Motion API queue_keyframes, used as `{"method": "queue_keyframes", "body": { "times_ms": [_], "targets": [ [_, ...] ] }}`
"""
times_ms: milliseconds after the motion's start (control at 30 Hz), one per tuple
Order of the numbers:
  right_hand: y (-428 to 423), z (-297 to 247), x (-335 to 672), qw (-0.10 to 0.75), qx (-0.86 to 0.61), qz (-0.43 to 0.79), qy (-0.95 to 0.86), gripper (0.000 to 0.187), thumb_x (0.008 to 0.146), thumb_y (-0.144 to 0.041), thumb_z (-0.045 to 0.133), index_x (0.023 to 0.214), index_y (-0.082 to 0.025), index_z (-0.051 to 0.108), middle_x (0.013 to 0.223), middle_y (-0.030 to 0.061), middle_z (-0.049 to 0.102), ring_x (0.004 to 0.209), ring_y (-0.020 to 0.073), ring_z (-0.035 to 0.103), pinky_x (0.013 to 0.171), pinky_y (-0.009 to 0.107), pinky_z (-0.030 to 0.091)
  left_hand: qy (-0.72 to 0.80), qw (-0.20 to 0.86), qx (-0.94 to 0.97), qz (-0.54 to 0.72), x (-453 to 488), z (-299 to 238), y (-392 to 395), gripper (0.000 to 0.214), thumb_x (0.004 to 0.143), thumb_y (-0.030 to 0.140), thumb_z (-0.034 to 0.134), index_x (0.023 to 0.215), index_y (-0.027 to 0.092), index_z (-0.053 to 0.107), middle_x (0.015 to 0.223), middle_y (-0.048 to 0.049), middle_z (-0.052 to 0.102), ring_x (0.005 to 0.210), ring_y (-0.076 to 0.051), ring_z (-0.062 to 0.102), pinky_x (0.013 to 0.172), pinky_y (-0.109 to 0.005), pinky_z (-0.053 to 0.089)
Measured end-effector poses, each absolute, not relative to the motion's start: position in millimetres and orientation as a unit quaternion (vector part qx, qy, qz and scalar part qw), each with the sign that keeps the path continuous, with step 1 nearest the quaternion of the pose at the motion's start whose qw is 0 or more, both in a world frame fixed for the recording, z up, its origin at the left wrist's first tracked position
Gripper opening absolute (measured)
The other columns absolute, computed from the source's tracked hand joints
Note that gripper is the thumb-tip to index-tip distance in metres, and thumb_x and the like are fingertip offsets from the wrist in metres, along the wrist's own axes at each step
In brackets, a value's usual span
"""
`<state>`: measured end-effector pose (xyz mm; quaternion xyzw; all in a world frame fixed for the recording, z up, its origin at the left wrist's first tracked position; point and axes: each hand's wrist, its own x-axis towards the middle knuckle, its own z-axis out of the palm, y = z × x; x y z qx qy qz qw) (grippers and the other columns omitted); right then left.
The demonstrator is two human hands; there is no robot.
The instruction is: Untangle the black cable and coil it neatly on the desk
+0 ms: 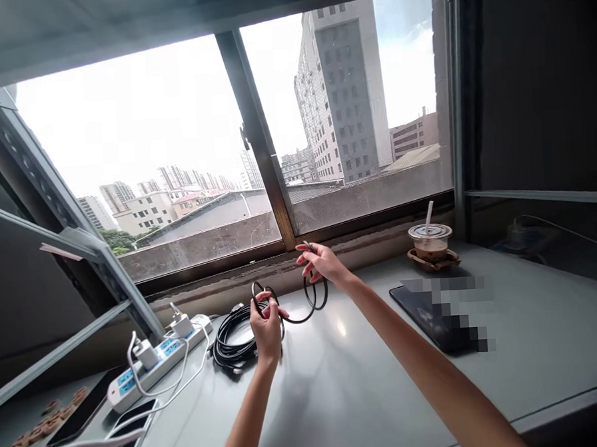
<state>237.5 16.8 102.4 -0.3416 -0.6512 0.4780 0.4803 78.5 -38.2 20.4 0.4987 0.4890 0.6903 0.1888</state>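
A thin black cable (298, 320) runs in loose loops between my two hands above the grey tabletop. My left hand (266, 322) is closed around one part of it, with a small loop standing up over the fingers. Higher and to the right, my right hand (323, 261) pinches another part near the window sill, and loops dangle below its fingers. Behind and left of my left hand lies a coil of black cable (229, 340) on the table, partly hidden by that hand. Whether the held cable joins this coil I cannot tell.
At the left, a white power strip (124, 389) carries plugged-in chargers and white cords. A phone (131, 426) lies below it. A lidded drink cup (430, 242) with a straw and a dark flat object (423, 314) are on the right. Metal shelf posts (456, 108) flank the window.
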Motion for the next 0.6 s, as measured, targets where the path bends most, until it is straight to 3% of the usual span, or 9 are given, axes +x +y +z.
{"method": "queue_keyframes", "body": {
  "times_ms": [100,233,367,433,533,600],
  "targets": [
    [9.9,139.6,258.1,0.513,-0.293,0.468,-0.657,0.028,0.088,-0.023,0.042,0.111,-0.016,0.059,0.096,0.0057,0.067,0.050,0.0040,0.057,0.036,0.012,0.039,0.497,0.192,0.472,0.702,74.0,19.3,-35.6,0.037,0.076,0.039,0.055,0.103,0.016,0.047,0.049,0.0045,0.053,0.035,-0.007,0.035,0.036,-0.016,0.026],
    [5.6,153.7,276.6,0.560,-0.289,0.382,-0.676,0.020,0.084,-0.022,0.051,0.092,-0.011,0.066,0.071,0.0035,0.068,0.033,0.0022,0.042,0.031,0.015,0.034,0.528,0.185,0.485,0.673,73.5,18.0,-34.8,0.044,0.072,0.039,0.058,0.109,0.016,0.050,0.048,0.0048,0.052,0.039,-0.009,0.044,0.037,-0.015,0.030],
    [9.4,150.6,280.1,0.574,-0.328,0.375,-0.650,0.020,0.082,-0.026,0.054,0.080,-0.010,0.067,0.069,0.0039,0.068,0.036,0.0030,0.041,0.035,0.016,0.037,0.551,0.184,0.498,0.643,80.9,16.5,-35.3,0.047,0.070,0.042,0.061,0.108,0.018,0.051,0.049,0.0029,0.055,0.042,-0.010,0.047,0.039,-0.015,0.033],
    [6.9,152.1,279.6,0.570,-0.319,0.406,-0.639,0.019,0.082,-0.025,0.054,0.090,-0.011,0.064,0.077,0.0040,0.069,0.041,0.0029,0.045,0.038,0.015,0.039,0.559,0.198,0.522,0.614,86.8,13.6,-35.4,0.045,0.072,0.046,0.061,0.107,0.019,0.050,0.048,0.0037,0.053,0.041,-0.010,0.043,0.040,-0.016,0.033],
    [-4.7,158.4,274.9,0.536,-0.269,0.442,-0.667,0.046,0.081,-0.032,0.056,0.120,-0.009,0.049,0.085,0.0035,0.070,0.046,0.0048,0.049,0.042,0.016,0.042,0.568,0.223,0.569,0.551,97.6,4.7,-36.9,0.042,0.077,0.051,0.056,0.104,0.021,0.048,0.046,0.0050,0.050,0.041,-0.010,0.037,0.040,-0.017,0.029],
    [-12.2,161.9,269.6,0.515,-0.246,0.435,-0.696,0.054,0.077,-0.040,0.059,0.120,-0.010,0.047,0.080,0.0007,0.070,0.048,0.0065,0.050,0.043,0.018,0.042,0.571,0.230,0.609,0.499,105.4,-3.5,-39.3,0.039,0.079,0.053,0.051,0.103,0.022,0.046,0.046,0.0055,0.048,0.041,-0.010,0.034,0.041,-0.018,0.028]
  ]
}}
